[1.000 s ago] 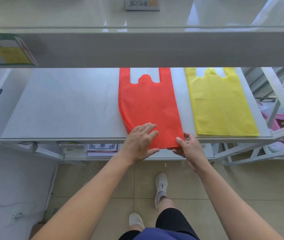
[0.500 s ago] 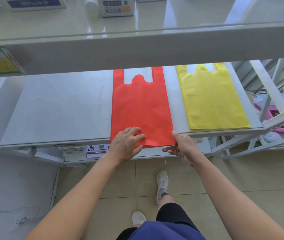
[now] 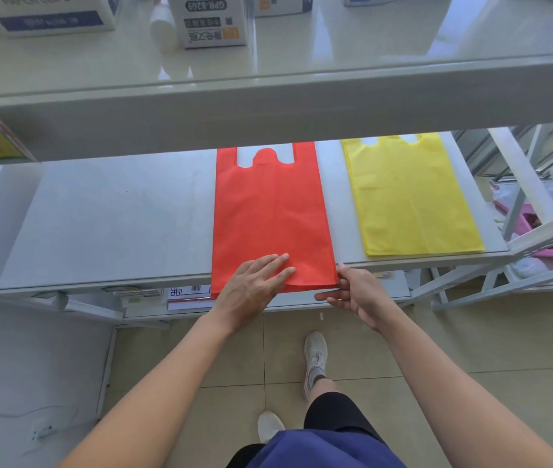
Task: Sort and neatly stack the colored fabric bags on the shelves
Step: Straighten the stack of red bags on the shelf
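A stack of red fabric bags [image 3: 270, 211] lies flat on the white middle shelf [image 3: 109, 224], its handles pointing away from me and its near edge hanging slightly over the shelf front. My left hand [image 3: 256, 285] presses flat on the stack's near end with straight fingers. My right hand [image 3: 352, 288] pinches the stack's near right corner, thumb on top. To the right, a stack of yellow fabric bags [image 3: 410, 201] rests on the same shelf, apart from the red one.
The upper shelf [image 3: 268, 106] juts out above the bags and carries white boxes [image 3: 210, 20]. A lower shelf holds papers [image 3: 187, 293]. A white metal rack [image 3: 535, 211] with a pink item stands at right. My feet are on the tiled floor.
The red stack has been straightened and shifted slightly left, square to the shelf. My left hand slid along its near end; my right hand stayed at the corner. The camera tilted up.
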Demonstrator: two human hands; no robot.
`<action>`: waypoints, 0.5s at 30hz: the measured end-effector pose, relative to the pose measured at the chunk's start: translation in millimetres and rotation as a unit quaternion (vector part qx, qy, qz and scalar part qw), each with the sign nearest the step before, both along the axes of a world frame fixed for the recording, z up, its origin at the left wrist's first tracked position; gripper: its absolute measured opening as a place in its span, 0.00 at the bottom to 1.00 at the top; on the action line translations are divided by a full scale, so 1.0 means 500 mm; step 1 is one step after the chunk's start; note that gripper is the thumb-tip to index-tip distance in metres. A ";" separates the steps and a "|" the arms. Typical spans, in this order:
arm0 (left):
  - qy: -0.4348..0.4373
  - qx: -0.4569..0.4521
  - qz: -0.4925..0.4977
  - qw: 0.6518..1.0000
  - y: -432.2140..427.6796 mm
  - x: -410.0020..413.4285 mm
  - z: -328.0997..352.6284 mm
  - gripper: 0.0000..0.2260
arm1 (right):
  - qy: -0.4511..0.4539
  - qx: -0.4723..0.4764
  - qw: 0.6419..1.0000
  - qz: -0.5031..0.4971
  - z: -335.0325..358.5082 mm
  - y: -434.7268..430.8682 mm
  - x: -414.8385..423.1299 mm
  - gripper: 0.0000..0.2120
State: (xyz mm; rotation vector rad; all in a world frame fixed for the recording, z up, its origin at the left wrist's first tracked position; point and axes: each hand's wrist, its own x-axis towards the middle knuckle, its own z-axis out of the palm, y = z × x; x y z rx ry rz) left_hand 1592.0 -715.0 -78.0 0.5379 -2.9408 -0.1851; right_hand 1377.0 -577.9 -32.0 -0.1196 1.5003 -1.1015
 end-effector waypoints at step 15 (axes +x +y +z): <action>-0.043 -0.020 0.017 0.999 0.029 -0.016 -0.010 0.21 | 0.004 0.000 0.999 0.032 -0.003 0.002 0.000 0.21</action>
